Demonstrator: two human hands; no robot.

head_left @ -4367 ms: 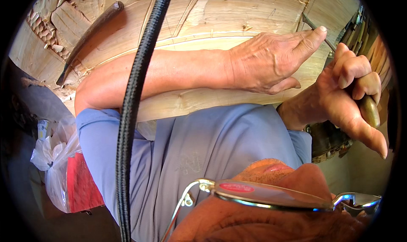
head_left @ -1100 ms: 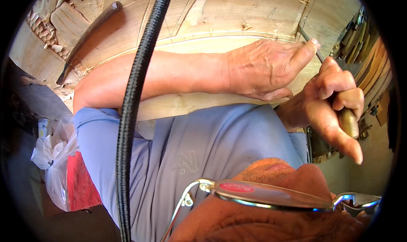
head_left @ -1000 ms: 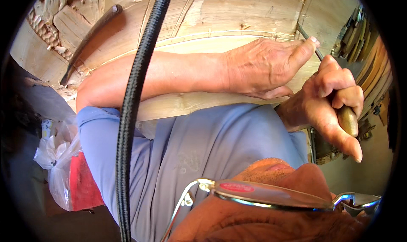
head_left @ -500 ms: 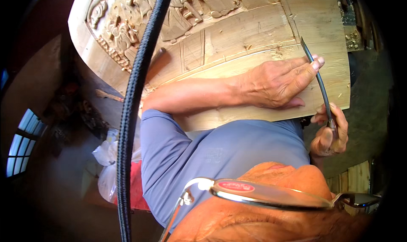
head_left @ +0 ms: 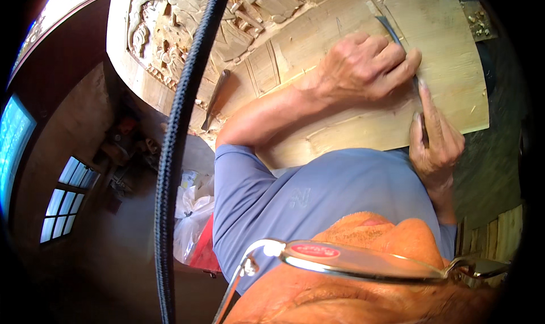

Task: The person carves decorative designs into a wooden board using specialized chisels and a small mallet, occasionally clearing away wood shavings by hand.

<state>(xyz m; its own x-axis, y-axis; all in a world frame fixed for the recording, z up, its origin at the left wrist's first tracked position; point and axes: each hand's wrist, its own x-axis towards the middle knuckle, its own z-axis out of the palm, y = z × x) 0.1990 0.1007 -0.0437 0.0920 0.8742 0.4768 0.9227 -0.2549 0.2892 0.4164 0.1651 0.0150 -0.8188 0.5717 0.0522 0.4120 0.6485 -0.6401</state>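
Observation:
A large pale wooden panel (head_left: 448,68) fills the top of the view, with carved relief figures (head_left: 187,17) on its left part and a smooth area on the right. A long metal chisel (head_left: 389,32) lies with its blade tip on the smooth wood. My left hand (head_left: 363,68) rests on the panel, its fingers curled over the chisel's shaft. My right hand (head_left: 434,145), at the panel's lower edge, is wrapped around the chisel's lower end, which it hides.
A second chisel (head_left: 216,97) lies on the panel beside the relief. A black braided cord (head_left: 176,154) hangs down the left. A white plastic bag (head_left: 190,222) and something red (head_left: 201,250) sit below the panel. Windows (head_left: 62,205) show far left.
The view has pulled back, so the carved relief and the panel's right edge now show. My right hand has dropped to the panel's lower edge. Both hands stay on the chisel.

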